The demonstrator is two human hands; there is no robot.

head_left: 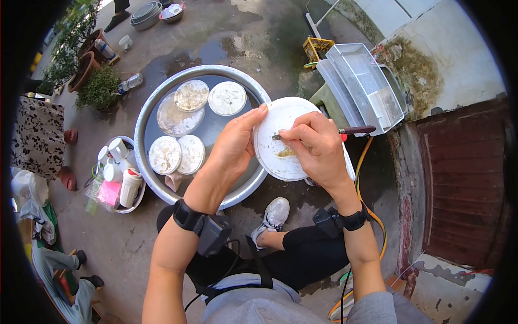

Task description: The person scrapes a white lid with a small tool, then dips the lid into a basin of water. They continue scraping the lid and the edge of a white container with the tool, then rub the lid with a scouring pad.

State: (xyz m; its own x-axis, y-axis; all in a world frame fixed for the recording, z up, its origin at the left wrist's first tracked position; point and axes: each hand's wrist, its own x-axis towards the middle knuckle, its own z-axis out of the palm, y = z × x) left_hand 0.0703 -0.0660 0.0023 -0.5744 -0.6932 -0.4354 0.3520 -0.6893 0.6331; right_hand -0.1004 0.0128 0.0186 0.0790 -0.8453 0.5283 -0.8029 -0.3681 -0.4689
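My left hand [237, 135] grips the left edge of a round white plastic lid [272, 162], thumb on top, holding it tilted toward me. Brown grime spots the lid, with a thicker smear below its middle. Closed around a slim scraping tool with a dark handle [357, 130], my right hand [315, 143] presses its small metal tip against the lid's face. Fingers cover the tool's middle. Beyond the lid, a large metal basin [141, 146] holds water and several stained round lids, among them a white one [227, 99] at the far side.
Left of the basin, a smaller bowl carries white cups and a pitcher [130, 188]. Clear plastic bins [359, 81] stand at right, near an orange hose [365, 156]. Potted plants [100, 86] and other people's legs [59, 262] are at left. My shoe [276, 213] is below the basin.
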